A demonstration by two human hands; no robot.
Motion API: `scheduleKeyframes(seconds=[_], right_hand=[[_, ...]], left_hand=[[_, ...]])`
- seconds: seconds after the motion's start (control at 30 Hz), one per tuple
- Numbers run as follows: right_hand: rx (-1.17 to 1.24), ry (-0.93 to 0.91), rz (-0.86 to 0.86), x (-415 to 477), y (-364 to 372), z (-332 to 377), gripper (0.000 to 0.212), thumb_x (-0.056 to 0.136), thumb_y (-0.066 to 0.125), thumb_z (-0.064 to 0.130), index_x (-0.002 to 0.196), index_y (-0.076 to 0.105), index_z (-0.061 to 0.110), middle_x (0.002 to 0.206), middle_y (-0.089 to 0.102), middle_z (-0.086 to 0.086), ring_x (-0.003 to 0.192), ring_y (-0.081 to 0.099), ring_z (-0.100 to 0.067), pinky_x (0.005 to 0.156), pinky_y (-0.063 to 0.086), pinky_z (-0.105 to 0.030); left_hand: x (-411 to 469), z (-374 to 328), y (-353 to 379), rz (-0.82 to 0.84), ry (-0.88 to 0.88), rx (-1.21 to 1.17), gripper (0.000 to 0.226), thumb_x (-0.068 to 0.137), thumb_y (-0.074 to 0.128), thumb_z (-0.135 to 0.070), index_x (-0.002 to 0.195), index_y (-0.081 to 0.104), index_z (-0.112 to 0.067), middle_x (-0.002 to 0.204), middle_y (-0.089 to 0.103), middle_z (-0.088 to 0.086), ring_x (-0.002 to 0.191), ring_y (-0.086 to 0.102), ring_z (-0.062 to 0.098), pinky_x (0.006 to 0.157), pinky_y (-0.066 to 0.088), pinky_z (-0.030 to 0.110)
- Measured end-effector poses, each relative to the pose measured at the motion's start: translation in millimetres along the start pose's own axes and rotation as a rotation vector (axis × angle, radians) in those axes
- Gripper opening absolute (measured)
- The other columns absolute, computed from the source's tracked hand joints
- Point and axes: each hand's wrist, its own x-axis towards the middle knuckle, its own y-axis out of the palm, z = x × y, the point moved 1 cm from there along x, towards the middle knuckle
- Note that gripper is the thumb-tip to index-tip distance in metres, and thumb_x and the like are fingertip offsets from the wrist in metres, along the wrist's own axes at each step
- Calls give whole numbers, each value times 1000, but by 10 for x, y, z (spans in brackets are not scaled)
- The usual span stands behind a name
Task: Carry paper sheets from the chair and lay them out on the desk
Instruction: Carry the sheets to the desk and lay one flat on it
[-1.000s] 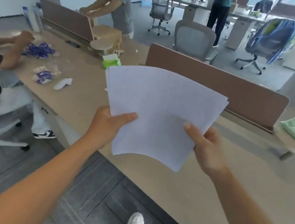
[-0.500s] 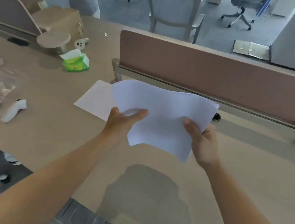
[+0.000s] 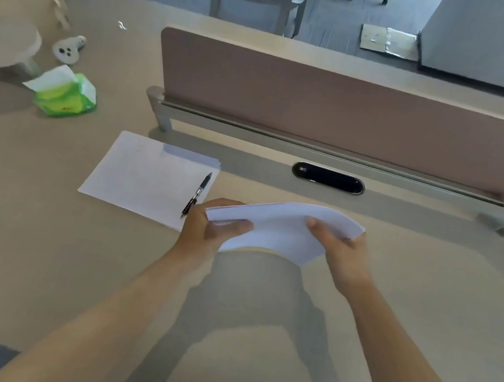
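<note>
Office desk with a divider panel: left hand and right hand each pinch an end of a bowed paper stack, held low over the desk, likely for laying down beside sheets lying under a pen.

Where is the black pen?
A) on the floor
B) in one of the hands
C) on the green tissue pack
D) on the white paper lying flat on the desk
D: the pen lies along the right edge of the flat sheets on the desk, while the left hand and right hand both grip the curved stack.
</note>
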Motion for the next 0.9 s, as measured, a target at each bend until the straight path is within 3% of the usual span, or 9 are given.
scheduleKeyframes(seconds=[0.13,0.23,0.3,0.4,0.57,0.63,0.73,0.8,0.9], right_hand=[[-33,27,50,-42,20,-105,6,82,76,10,82,79,15,94,76,-12,87,71,-21,78,55,-37],[-39,10,51,-79,39,-214,9,81,75,12,88,78,8,98,74,-21,89,71,-25,79,55,-44],[-37,4,22,-95,28,-248,8,84,74,7,91,77,5,97,74,-21,89,70,-24,78,56,-41],[1,-3,5,-143,27,-270,7,83,74,4,89,77,6,90,75,-10,83,71,-18,72,56,-27],[22,2,-6,-101,60,-287,8,82,73,7,90,75,8,89,76,-5,84,72,-18,70,56,-28],[1,28,-55,-48,52,-266,5,88,69,7,87,73,9,82,76,2,77,72,-14,66,55,-27],[13,74,-89,65,75,-295,19,100,55,16,94,71,8,84,76,5,76,73,-10,63,56,-21],[-5,116,-109,186,118,-407,26,103,49,24,96,71,12,87,76,3,79,73,-13,67,58,-26],[-63,209,-163,449,206,-651,31,103,49,27,89,68,8,78,71,-3,70,67,-18,61,55,-26]], left_hand=[[37,36,-62,11,-23,-12,26,78,80,-3,103,73,-10,97,76,-6,92,70,6,74,51,14],[46,46,-78,39,-52,-35,29,76,80,1,103,72,-2,97,76,4,87,70,9,71,52,15],[62,15,-85,68,-42,-35,26,78,77,4,104,73,-1,99,76,9,89,70,12,75,53,18],[60,1,-91,88,-14,-15,21,81,75,2,100,74,-7,94,78,-2,91,71,9,76,52,15],[147,39,-94,21,-48,143,17,79,84,-21,73,77,-36,78,75,-16,75,70,1,67,50,14],[325,-23,-109,-21,-74,172,18,77,85,-24,67,74,-34,71,73,-20,68,68,-1,62,51,14],[657,-183,-111,-27,-136,94,13,76,86,-20,78,74,-24,74,75,-13,71,71,4,66,57,21],[886,-217,-100,-11,-187,108,19,71,88,-24,84,76,-18,84,77,-5,80,74,12,74,57,29],[1155,-71,-115,57,-275,149,23,78,83,-30,97,74,-22,98,75,-6,94,70,13,77,53,25]])
